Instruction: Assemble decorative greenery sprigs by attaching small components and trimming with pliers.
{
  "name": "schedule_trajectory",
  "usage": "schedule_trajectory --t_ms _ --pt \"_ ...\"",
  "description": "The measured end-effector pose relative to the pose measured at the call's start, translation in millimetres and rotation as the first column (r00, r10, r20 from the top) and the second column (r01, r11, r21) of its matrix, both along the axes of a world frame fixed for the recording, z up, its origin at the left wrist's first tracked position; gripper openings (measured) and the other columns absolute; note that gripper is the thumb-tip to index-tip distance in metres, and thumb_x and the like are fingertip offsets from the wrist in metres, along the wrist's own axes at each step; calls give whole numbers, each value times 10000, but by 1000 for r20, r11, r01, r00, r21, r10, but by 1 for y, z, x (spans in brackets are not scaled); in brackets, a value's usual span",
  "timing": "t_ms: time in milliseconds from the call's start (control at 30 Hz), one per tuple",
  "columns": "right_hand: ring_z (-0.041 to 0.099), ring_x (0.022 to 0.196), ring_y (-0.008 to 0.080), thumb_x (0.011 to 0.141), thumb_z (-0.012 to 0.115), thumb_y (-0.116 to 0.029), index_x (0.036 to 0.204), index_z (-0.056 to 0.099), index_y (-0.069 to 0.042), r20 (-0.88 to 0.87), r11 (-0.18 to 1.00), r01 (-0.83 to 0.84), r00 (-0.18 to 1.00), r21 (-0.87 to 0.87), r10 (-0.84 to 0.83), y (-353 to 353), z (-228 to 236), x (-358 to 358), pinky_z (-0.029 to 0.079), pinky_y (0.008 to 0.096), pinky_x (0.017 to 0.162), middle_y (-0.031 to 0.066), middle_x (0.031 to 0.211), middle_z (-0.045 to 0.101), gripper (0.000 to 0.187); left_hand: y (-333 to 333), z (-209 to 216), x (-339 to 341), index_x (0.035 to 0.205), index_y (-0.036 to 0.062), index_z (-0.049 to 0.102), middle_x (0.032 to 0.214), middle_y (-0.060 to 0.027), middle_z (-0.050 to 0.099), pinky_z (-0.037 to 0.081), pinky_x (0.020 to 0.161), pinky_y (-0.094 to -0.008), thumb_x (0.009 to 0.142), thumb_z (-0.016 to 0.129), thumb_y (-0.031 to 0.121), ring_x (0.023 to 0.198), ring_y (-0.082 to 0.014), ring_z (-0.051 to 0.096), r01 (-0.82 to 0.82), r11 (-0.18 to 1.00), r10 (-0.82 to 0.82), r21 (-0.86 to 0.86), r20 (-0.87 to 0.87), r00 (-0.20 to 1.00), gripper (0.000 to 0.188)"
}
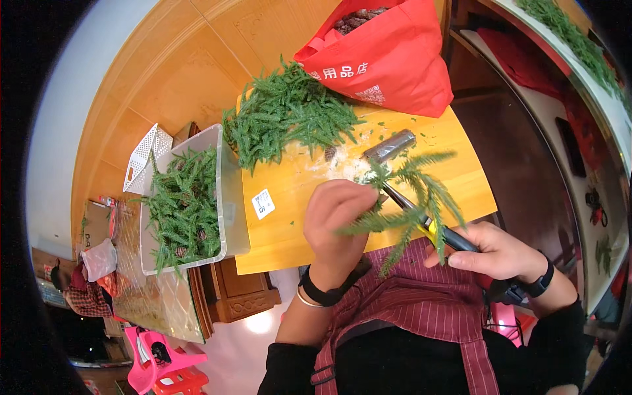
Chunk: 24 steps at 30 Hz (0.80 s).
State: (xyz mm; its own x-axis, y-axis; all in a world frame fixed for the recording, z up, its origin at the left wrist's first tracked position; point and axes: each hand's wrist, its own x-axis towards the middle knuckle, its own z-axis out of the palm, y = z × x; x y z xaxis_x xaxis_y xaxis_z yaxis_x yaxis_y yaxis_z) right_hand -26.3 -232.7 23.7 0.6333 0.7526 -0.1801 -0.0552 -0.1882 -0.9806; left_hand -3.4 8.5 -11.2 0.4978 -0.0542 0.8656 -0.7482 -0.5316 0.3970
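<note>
The person's left hand (336, 220) is curled shut around the stem end of a feathery green conifer sprig (411, 197), its grip closed tight so the branch stays steady just above the yellow wooden desk (289, 217). The right hand (503, 253) is closed round the black-and-yellow handle of a metal-headed hammer (421, 214), whose shaft passes under the sprig and whose grey head lies near the middle of the desk, beside a small brown cone (330, 153). Holding the sprig low and close to the body keeps it within the tool's reach. A loose heap of green sprigs (286, 115) lies at the far side of the desk, in front of a red fabric bag (395, 62). A clear plastic bin (230, 197) holding more greenery and cones stands against the desk's left edge, near at hand.
</note>
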Motion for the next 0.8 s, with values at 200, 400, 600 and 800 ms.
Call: schedule_trajectory --t_ms 200,400,600,800 --pt "582 898 169 855 579 -168 996 571 21 68 999 46 997 1 -46 -4 -12 -5 426 294 822 80 946 636 236 1 4 -6 889 46 660 838 -82 623 491 642 -332 592 640 -15 757 -258 584 -87 975 65 205 111 992 304" --pt "593 831 122 806 601 -71 963 593 5 5 993 103 995 -50 -103 -18 -13 -3 453 260 760 54 894 644 174 3 6 -10 889 46 660 848 -87 621 493 638 -325 567 641 -7 765 -257 584 -112 970 82 214 145 986 327" --pt "529 762 63 804 629 -71 952 566 5 -138 850 513 857 121 -497 6 -17 7 436 201 693 12 842 591 178 -12 7 -15 847 45 643 794 -91 621 476 626 -336 608 708 39 731 -259 585 66 987 -75 147 56 996 248" --pt "569 863 96 782 666 -34 961 516 6 -230 713 537 842 451 -488 40 -27 17 466 227 757 83 983 603 237 -21 11 -18 855 41 640 779 -90 614 480 609 -332 609 691 35 705 -260 589 168 972 -174 166 22 985 252"
